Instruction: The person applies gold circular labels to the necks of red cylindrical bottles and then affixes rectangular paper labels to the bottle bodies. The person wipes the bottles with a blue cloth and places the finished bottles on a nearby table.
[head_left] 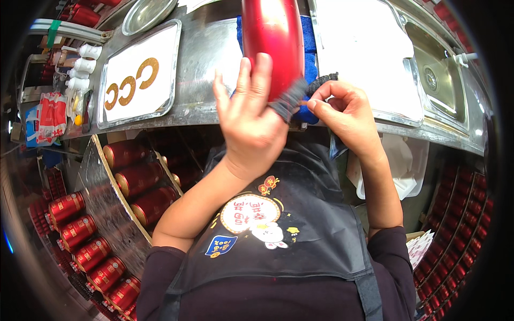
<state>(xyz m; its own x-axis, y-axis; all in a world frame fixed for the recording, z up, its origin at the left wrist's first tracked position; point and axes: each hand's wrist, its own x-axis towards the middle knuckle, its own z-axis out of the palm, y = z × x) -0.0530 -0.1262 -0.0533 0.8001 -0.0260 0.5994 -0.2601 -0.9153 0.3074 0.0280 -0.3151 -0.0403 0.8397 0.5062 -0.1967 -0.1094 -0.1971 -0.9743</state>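
A large glossy red cylinder (270,40), like a bottle or tank, lies on a blue cloth (309,37) on the metal worktop. My left hand (249,117) is spread open at its near end, fingers reaching over the red surface. Dark grey knit fabric (289,102) covers the left thumb, somewhat blurred. My right hand (342,109) is closed in a pinch right beside that thumb. A thin orange-brown sliver shows at its fingertips, too small to name. More dark grey fabric (323,81) lies by the right index finger; whether it is worn cannot be told.
On the left, a metal tray (175,69) bears gold C-shaped pieces (127,90) on a white sheet. A white-covered tray (369,59) and a sink (447,99) lie to the right. Red cylinders (139,179) fill racks below the worktop. White plastic containers (393,166) sit under the right side.
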